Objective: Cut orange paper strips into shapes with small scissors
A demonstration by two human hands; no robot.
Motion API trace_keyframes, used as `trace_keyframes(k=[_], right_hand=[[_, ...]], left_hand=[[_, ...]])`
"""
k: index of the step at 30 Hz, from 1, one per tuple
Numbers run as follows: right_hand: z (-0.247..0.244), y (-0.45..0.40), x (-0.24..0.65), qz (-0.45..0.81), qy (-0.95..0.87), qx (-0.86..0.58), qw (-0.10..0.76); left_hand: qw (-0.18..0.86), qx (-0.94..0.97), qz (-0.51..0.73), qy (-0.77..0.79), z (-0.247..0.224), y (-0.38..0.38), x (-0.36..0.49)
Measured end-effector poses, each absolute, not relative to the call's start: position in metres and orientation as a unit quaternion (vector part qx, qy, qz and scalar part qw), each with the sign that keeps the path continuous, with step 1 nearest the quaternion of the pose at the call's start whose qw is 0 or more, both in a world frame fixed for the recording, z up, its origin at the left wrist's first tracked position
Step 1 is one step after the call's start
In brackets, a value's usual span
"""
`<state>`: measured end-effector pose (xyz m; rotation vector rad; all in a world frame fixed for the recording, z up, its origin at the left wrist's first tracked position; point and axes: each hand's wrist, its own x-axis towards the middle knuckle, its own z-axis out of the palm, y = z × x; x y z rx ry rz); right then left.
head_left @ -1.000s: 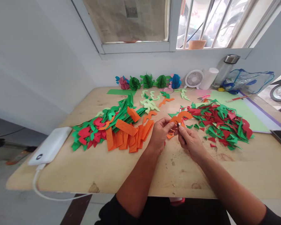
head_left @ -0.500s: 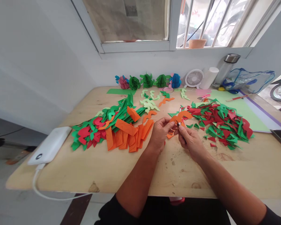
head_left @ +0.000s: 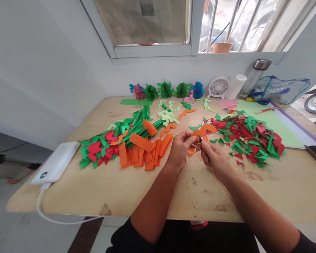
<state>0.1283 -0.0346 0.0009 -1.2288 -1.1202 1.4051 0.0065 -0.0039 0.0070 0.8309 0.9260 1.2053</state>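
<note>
My left hand (head_left: 183,147) is closed, with thumb and fingers pinching a wavy orange paper cutout (head_left: 207,128) near its left end. My right hand (head_left: 213,154) is closed on a small black tool (head_left: 200,139) with a pale part; its kind is mostly hidden by my fingers. The tool's dark end meets the lower edge of the orange paper, between the two hands. Orange scraps (head_left: 191,152) lie just beneath. Left of my hands, folded orange paper strips (head_left: 139,156) are spread in overlapping rows beside green and red cut shapes (head_left: 102,147).
A heap of red and green scraps (head_left: 249,137) lies to the right. Light green cutouts (head_left: 168,117) lie further back. Honeycomb paper figures (head_left: 165,90), a small fan (head_left: 218,88) and a bottle (head_left: 254,78) stand along the wall. A white power bank (head_left: 56,163) rests at the left edge.
The hands and the orange cutout keep almost the same place. The paper has turned very slightly at the dark tool; the camera view has shifted a little.
</note>
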Motion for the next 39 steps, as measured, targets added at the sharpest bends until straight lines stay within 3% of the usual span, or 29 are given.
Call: trace_keyframes(k=[39], right_hand=[[0.0003,-0.0342,0.1278,0.565,-0.459,-0.504,0.465]], left_hand=[[0.652,0.376,0.524,0.399,0.0055,-0.0048,0.0066]])
